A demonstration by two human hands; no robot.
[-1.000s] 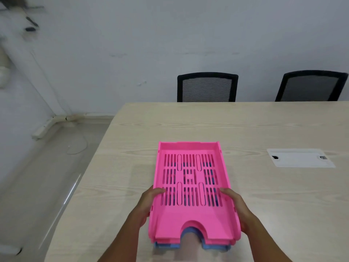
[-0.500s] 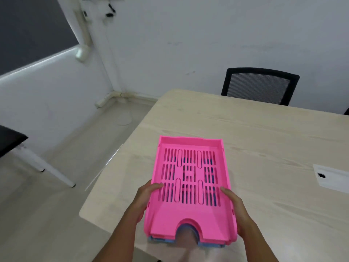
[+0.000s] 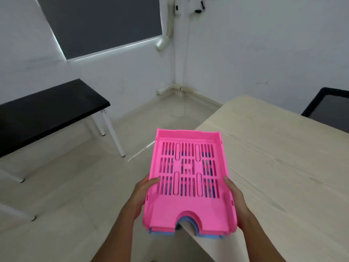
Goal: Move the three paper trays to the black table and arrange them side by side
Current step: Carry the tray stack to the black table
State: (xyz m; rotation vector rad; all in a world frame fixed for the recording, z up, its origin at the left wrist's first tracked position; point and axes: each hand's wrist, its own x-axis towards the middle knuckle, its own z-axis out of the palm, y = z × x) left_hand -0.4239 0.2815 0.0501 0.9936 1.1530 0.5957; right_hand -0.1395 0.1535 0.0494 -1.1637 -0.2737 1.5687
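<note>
A stack of paper trays is in the air in front of me, with a pink slotted tray on top and a blue tray showing under its near edge. How many trays lie beneath the pink one I cannot tell. My left hand grips the stack's left side, thumb on the rim. My right hand grips the right side the same way. The stack hangs over the left corner of the light wooden table. The black table with white legs stands at the left, against the wall.
Pale tiled floor lies between the wooden table and the black table. A black mesh chair stands at the far right behind the wooden table. A dark window blind and a white pipe are on the walls.
The view has swung left, bringing the black table into sight. The tray stack has been lifted off the wooden table and carried left past its corner, both hands still gripping it.
</note>
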